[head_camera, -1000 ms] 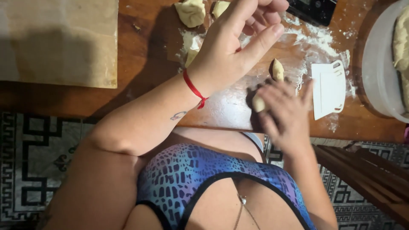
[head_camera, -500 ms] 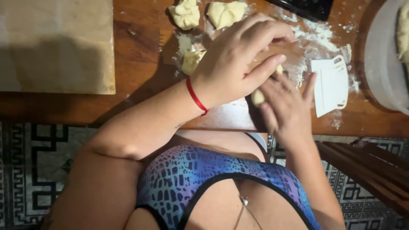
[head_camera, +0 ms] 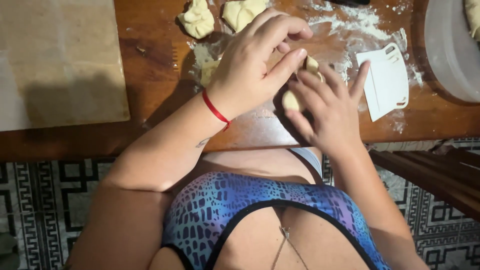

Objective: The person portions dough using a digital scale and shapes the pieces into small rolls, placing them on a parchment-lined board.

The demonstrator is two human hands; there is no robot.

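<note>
A small piece of pale dough (head_camera: 299, 85) is held between both my hands above the floured wooden table (head_camera: 155, 70). My right hand (head_camera: 330, 107) cups it from below, fingers curled around it. My left hand (head_camera: 255, 65), with a red string bracelet at the wrist, presses on the dough from above with thumb and fingers. Two more dough lumps (head_camera: 197, 19) (head_camera: 242, 12) lie at the table's far edge, beyond my left hand.
A white plastic dough scraper (head_camera: 386, 82) lies to the right of my hands among scattered flour. A large pale bowl (head_camera: 450, 50) stands at the far right. A light wooden board (head_camera: 60, 65) covers the table's left. A patterned tile floor shows below.
My left hand has come down from open and raised onto the dough piece in my right hand. The view has shifted slightly.
</note>
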